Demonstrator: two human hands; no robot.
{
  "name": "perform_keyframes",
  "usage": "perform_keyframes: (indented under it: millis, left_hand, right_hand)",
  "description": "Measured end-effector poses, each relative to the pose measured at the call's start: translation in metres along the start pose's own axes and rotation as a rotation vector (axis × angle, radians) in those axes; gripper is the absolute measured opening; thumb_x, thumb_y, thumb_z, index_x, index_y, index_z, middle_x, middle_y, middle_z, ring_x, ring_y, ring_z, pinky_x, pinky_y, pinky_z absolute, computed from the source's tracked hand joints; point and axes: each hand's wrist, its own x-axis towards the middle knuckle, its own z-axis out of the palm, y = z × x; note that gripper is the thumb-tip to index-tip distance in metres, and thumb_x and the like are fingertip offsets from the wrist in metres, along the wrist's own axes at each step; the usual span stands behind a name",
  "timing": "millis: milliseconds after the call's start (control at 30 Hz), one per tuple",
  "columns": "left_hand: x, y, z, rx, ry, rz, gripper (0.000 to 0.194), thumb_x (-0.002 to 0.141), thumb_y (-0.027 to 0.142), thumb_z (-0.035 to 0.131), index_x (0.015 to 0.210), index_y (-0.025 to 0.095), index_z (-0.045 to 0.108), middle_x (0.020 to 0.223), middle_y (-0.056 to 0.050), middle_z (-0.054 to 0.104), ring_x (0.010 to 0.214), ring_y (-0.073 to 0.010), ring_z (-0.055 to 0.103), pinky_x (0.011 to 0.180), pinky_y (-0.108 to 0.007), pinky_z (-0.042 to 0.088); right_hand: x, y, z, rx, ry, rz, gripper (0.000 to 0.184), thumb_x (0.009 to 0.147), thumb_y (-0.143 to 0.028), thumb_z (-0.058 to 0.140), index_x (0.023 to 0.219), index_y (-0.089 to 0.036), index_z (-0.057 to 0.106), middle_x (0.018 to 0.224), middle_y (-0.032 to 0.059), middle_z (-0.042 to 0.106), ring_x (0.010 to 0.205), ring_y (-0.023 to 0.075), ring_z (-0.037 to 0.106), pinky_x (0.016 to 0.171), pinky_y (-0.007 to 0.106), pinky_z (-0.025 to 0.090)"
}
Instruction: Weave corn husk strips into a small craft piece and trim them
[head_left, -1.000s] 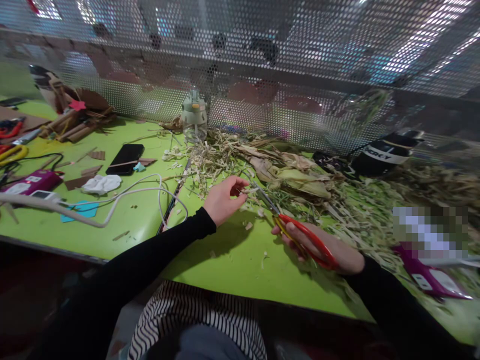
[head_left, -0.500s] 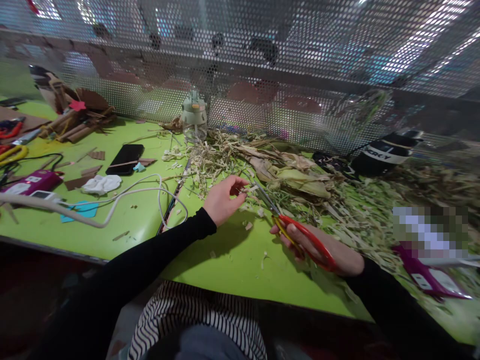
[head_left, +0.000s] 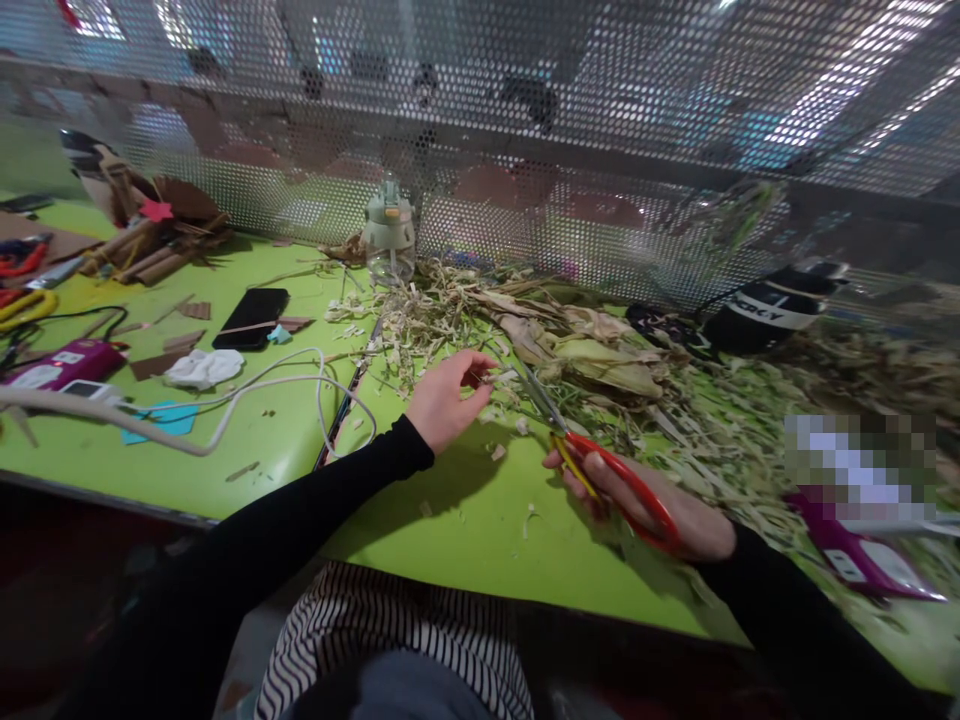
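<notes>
My right hand (head_left: 660, 505) is closed round the red handles of a pair of scissors (head_left: 592, 455), blades pointing up-left toward my left hand. My left hand (head_left: 448, 396) pinches a thin dried husk strip (head_left: 496, 378) between thumb and fingers at the blade tips. Both hands hover low over the green table (head_left: 465, 520). Just beyond them lies a pile of dried corn husks (head_left: 592, 350) and many cut strips.
A small green-lidded bottle (head_left: 388, 235) stands by the perforated metal screen (head_left: 525, 150). A black phone (head_left: 250, 316), a white cable (head_left: 262, 395), a pink device (head_left: 64, 365) and cardboard scraps lie left. A purple packet (head_left: 862, 560) and dark cap (head_left: 757, 305) lie right.
My right hand with the scissors has slid slightly down and right. My left hand has barely moved, still pinching the strip.
</notes>
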Motion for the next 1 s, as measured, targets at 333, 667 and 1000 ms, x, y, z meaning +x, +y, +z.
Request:
perform_keyframes:
  millis: [333,667,1000]
  left_hand:
    - [-0.004,-0.003,0.001,0.208,-0.019,0.194,0.021,0.083,0.013,0.051,0.103,0.015,0.056,0.093,-0.006,0.066,0.081,-0.0139,0.061,0.074,-0.027,0.049]
    - [-0.004,-0.005,0.003,0.274,-0.027,0.225,0.019,0.084,0.015,0.049,0.102,0.016,0.056,0.092,-0.006,0.066,0.081,-0.0147,0.062,0.073,-0.027,0.047]
    - [-0.004,-0.007,0.003,0.286,-0.033,0.229,0.019,0.084,0.016,0.049,0.102,0.016,0.056,0.091,-0.006,0.066,0.08,-0.0146,0.061,0.074,-0.027,0.048]
  right_hand:
    - [0.002,0.002,0.002,-0.04,-0.041,-0.074,0.068,0.077,-0.077,0.036,0.103,-0.017,0.055,0.069,0.001,0.047,0.057,0.0147,0.05,0.056,0.032,0.047]
    - [0.006,0.001,0.001,-0.087,0.011,-0.042,0.073,0.073,-0.08,0.036,0.097,-0.014,0.057,0.064,0.0011,0.05,0.049,0.0131,0.051,0.046,0.028,0.042]
    - [0.003,-0.005,0.0,-0.077,0.017,-0.023,0.074,0.07,-0.083,0.037,0.093,-0.016,0.057,0.063,0.0002,0.05,0.05,0.0133,0.05,0.047,0.029,0.044]
